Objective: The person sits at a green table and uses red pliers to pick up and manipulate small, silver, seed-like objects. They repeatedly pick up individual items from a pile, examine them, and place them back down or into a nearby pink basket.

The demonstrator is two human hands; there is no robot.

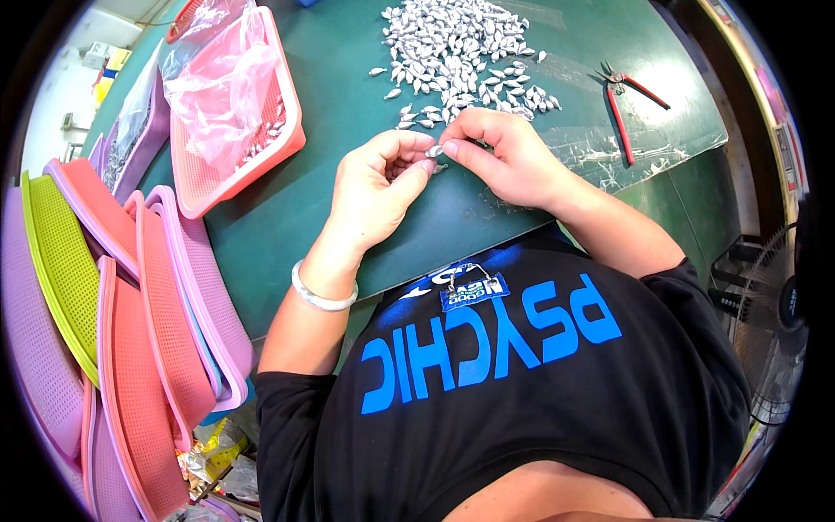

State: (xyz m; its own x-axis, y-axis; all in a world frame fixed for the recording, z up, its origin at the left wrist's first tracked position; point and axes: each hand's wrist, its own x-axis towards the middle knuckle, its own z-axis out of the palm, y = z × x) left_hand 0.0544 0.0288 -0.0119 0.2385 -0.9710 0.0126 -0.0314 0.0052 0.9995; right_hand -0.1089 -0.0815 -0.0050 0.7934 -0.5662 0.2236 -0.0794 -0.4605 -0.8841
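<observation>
Above the green table (pixel 339 48), my two hands meet at one small, grey, teardrop-shaped metal piece (pixel 434 151). My left hand (pixel 372 191) pinches it from the left between thumb and curled fingers. From the right, the thumb and forefinger of my right hand (pixel 513 163) close on the same piece. A similar piece partly shows just below the fingertips; whether the left hand also holds it, I cannot tell. Beyond the hands, a heap of these grey pieces (pixel 457 43) spreads over the tabletop, its nearest ones close to my fingers.
Red-handled cutting pliers (pixel 619 87) lie open on the right. At the left stands a pink basket (pixel 294 130) with a clear plastic bag (pixel 213 113) and more small pieces. Stacked purple, pink and green baskets (pixel 61 270) fill the left side. A fan (pixel 765 304) stands at the right.
</observation>
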